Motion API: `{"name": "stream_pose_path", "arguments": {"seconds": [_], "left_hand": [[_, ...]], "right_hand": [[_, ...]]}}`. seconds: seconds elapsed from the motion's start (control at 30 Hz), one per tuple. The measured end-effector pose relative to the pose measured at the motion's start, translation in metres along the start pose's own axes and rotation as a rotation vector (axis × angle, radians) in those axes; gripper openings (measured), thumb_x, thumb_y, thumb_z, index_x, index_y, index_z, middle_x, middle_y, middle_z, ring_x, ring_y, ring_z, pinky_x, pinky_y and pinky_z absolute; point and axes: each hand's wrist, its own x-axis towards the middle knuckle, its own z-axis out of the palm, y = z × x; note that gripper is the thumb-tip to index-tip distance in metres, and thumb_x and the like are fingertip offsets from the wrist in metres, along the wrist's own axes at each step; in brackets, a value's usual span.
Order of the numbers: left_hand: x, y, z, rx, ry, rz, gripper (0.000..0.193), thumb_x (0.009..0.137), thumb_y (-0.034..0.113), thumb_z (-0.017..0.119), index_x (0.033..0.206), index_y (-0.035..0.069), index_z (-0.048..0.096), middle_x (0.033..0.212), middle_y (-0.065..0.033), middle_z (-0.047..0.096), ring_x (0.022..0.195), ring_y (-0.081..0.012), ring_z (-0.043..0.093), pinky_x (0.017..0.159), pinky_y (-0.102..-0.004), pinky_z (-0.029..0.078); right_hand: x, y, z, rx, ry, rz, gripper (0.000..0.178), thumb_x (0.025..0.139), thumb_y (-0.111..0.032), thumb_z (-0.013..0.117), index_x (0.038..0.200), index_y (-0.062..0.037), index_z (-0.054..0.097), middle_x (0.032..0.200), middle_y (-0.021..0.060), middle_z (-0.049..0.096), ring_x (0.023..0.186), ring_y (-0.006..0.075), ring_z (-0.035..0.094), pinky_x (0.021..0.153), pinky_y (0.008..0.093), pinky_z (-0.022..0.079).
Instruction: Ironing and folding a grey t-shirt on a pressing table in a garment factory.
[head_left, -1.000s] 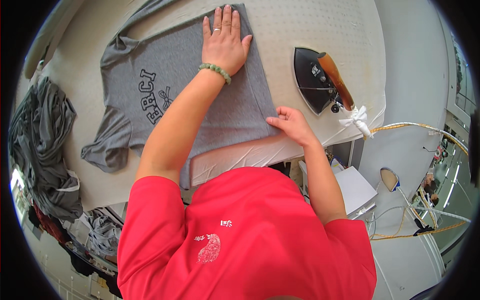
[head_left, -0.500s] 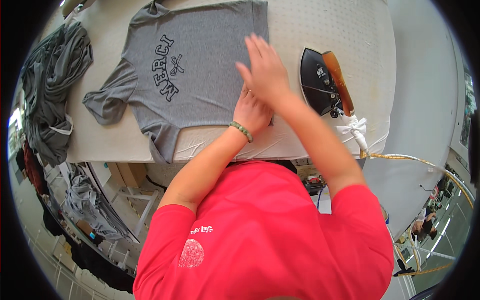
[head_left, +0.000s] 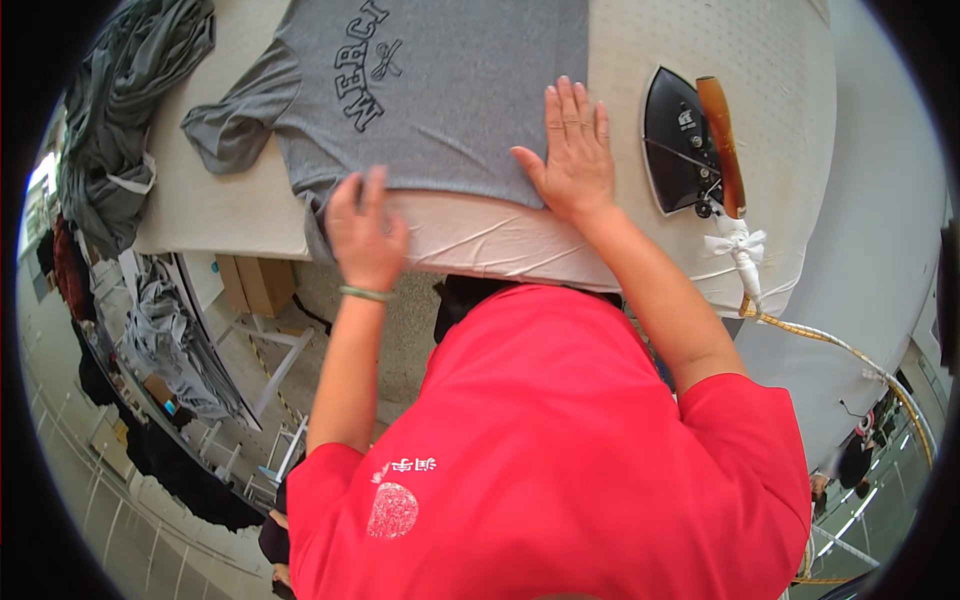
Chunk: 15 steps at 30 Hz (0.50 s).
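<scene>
A grey T-shirt (head_left: 470, 120) with dark lettering and a small bow print is spread on the pale padded table, its hem toward the right. My right hand (head_left: 575, 155) lies flat on the shirt near the hem's near corner, fingers stretched out and thumb apart. At the shirt's near edge, beside the near sleeve (head_left: 318, 225), my left hand (head_left: 368, 235) is blurred by motion. Its fingers look apart, and nothing shows in them. Right of my right hand rests a black iron (head_left: 680, 140) with a brown handle (head_left: 725, 150).
White cloth is tied around the iron's cord (head_left: 738, 250), which runs off to the right. Heaped grey garments (head_left: 130, 110) lie at the table's left end. More grey clothes (head_left: 170, 340) and a cardboard box (head_left: 258, 285) are below the table (head_left: 480, 235). People show at the lower edges.
My hands were together near the hem and have parted. The left moved left to the near sleeve; the right came down flat on the shirt. The view has shifted, too.
</scene>
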Motion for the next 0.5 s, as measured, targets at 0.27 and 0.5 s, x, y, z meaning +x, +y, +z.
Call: {"name": "stream_pose_path", "arguments": {"seconds": [0.27, 0.5], "left_hand": [[-0.084, -0.081, -0.042, 0.072, -0.240, -0.138, 0.030, 0.082, 0.006, 0.070, 0.112, 0.008, 0.074, 0.110, -0.0086, 0.069, 0.105, -0.0335, 0.066, 0.095, -0.0472, 0.050], [0.013, 0.005, -0.046, -0.075, -0.188, 0.095, 0.029, 0.088, 0.008, 0.067, 0.116, 0.003, 0.070, 0.118, -0.0127, 0.069, 0.113, -0.0342, 0.065, 0.098, -0.0463, 0.050]], "right_hand": [[0.001, -0.003, 0.001, -0.021, -0.005, -0.035, 0.087, 0.102, -0.061, 0.053, 0.163, -0.0021, 0.033, 0.171, 0.0157, 0.031, 0.159, 0.0329, 0.027, 0.129, 0.0536, 0.017], [-0.006, 0.003, -0.006, -0.020, 0.041, -0.045, 0.077, 0.101, -0.055, 0.059, 0.157, -0.0032, 0.045, 0.165, 0.0163, 0.042, 0.154, 0.0344, 0.036, 0.127, 0.0524, 0.023]]}}
